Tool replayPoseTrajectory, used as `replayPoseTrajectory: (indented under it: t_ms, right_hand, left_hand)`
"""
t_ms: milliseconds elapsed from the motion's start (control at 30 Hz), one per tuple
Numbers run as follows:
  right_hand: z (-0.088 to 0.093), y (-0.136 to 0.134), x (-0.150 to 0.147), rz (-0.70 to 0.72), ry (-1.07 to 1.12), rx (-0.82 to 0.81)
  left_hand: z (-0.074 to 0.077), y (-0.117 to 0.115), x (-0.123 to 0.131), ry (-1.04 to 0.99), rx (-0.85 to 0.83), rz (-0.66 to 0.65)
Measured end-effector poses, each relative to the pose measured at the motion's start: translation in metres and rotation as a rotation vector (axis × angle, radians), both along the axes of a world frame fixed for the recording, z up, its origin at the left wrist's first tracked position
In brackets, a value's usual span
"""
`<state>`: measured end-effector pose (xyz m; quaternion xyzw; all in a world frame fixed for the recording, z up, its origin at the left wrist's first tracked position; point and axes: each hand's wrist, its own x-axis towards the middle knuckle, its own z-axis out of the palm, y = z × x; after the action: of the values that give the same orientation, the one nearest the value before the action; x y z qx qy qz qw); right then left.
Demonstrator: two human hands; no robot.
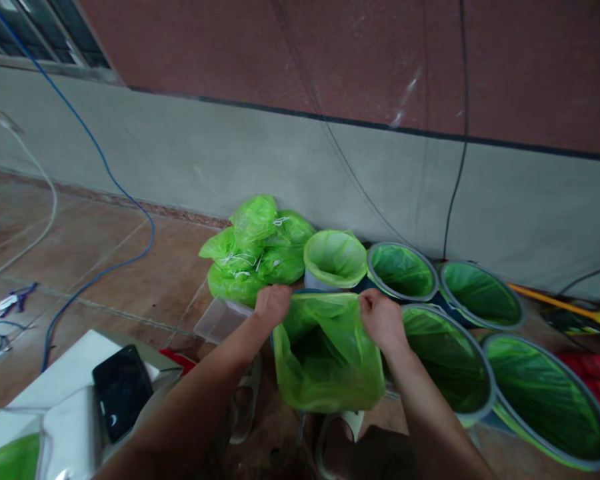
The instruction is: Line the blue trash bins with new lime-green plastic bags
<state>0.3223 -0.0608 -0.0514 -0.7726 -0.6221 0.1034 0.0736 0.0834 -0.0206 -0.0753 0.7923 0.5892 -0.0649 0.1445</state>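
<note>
Together, the left hand [273, 305] and right hand [381, 319] grip an empty green bag [325, 360] near the bag-lined bins [450, 357].

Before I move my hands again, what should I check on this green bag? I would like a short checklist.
1. The left hand pinches the rim of the green bag: ok.
2. The right hand pinches the rim on the opposite side: ok.
3. The bag's mouth is open between the hands: ok.
4. The bag has no tears or holes: cannot tell.
5. What stands under the bag is hidden by it: cannot tell.
6. The phone lies well away from both hands: ok.
</note>
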Motion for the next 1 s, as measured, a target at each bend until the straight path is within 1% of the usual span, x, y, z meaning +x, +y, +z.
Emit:
replayPoseTrajectory:
  t_ms: [67,133,200,233,333,400,467,567,633,700,800,900,1000]
  right_hand:
    - [0.005,-0.001,0.016,-0.04,-0.054,-0.067]
    - [0.007,-0.004,0.029,-0.05,-0.08,-0.174]
    - [0.005,-0.007,0.036,-0.037,-0.066,-0.274]
    - [0.003,-0.008,0.036,-0.024,-0.055,-0.294]
    - [-0.005,-0.009,0.022,0.064,-0.021,-0.234]
    - [-0.011,-0.009,0.004,0.169,0.016,-0.192]
    - [-0.017,-0.009,-0.014,0.25,0.031,-0.199]
    - [-0.022,-0.008,-0.032,0.252,-0.04,-0.228]
    - [-0.022,-0.007,-0.034,0.216,-0.076,-0.243]
    - [-0.019,-0.006,-0.03,0.177,-0.078,-0.237]
    - [-0.012,-0.002,-0.017,0.139,-0.076,-0.223]
    - [-0.009,0.001,0.003,0.11,-0.113,-0.28]
    - [-0.01,0.001,0.022,0.081,-0.139,-0.38]
  left_hand:
    - [0.001,0.004,-0.007,0.021,-0.002,0.048]
    - [0.001,0.006,-0.009,0.03,-0.01,0.073]
    - [0.0,0.006,-0.009,0.023,-0.018,0.073]
    - [-0.001,0.005,-0.007,0.015,-0.018,0.065]
    - [-0.003,0.003,-0.002,-0.001,-0.01,0.045]
    - [-0.003,0.002,0.002,-0.002,-0.003,0.031]
    - [-0.002,0.001,0.006,0.001,-0.001,0.019]
    - [-0.002,-0.001,0.009,0.007,-0.001,0.009]
    - [-0.002,-0.001,0.009,0.017,-0.006,0.01]
    - [-0.004,0.0,0.007,0.028,-0.012,0.018]
    - [-0.007,0.002,0.002,0.041,-0.019,0.045]
    - [-0.01,0.004,-0.005,0.055,-0.016,0.083]
    - [-0.011,0.005,-0.011,0.064,-0.003,0.114]
